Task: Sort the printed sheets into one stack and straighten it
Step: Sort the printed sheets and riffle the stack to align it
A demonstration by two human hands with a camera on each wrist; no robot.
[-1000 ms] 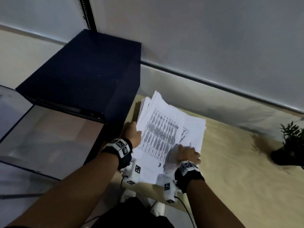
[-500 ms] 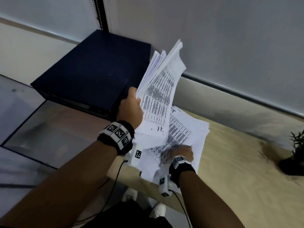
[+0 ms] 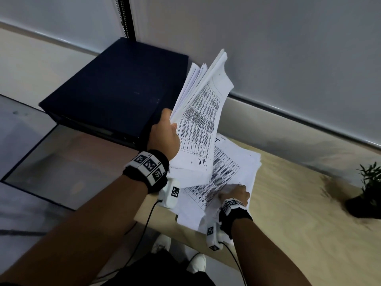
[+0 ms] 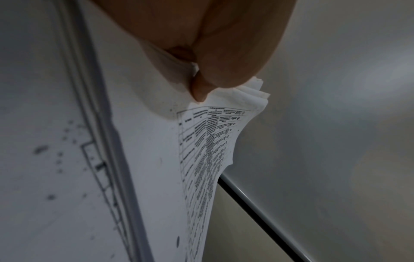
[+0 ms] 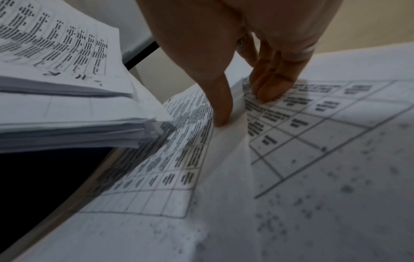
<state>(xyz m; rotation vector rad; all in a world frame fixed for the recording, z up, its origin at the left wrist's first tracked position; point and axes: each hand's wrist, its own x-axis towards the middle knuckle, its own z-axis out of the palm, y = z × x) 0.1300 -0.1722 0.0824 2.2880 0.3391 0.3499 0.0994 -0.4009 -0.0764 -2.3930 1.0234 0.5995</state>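
Note:
My left hand (image 3: 165,133) grips a thick bundle of printed sheets (image 3: 202,112) by its lower left edge and holds it raised and tilted above the table. In the left wrist view the thumb of that hand (image 4: 197,74) clamps the bundle's corner (image 4: 156,159). Loose printed sheets (image 3: 233,166) lie fanned and askew on the wooden table (image 3: 299,223), some overhanging its front edge. My right hand (image 3: 235,193) is down on them. Its thumb and fingers (image 5: 271,88) pinch up a ridge in the top sheet (image 5: 302,141).
A dark blue box (image 3: 115,89) stands left of the table, close behind the raised bundle. A small potted plant (image 3: 369,188) sits at the table's far right. A grey wall runs along the back. Left of the table the floor (image 3: 51,162) lies lower.
My left hand has lifted the bundle off the pile from flat to steeply tilted. The right hand has stayed on the sheets left on the table.

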